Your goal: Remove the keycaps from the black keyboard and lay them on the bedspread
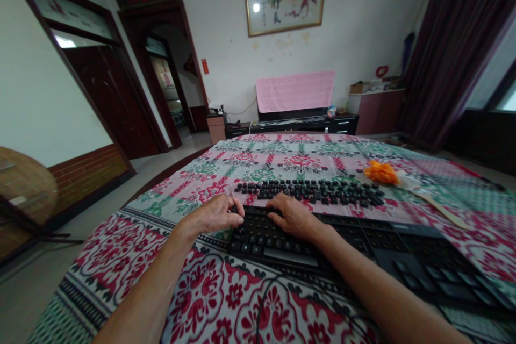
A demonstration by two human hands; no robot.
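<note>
A black keyboard (pixel 290 256) lies on the table, with many of its keycaps off and bare key sockets showing. Some keys remain at its lower left and far right. My left hand (pixel 221 212) is at the keyboard's top left corner, thumb and fingers pinched together; a small dark bit shows at the fingers, too small to name. Over the upper left part of the keyboard rests my right hand (pixel 293 216), its thumb apart from the curled fingers and nothing seen in it. Loose black keycaps (pixel 310 191) lie in rows just behind the keyboard.
A brush with orange bristles (pixel 381 172) and a pale handle (pixel 441 209) lies to the right, behind the keyboard. The keyboard's cable (pixel 262 301) curls across the near side. A patterned cloth (pixel 193 285) covers the round table.
</note>
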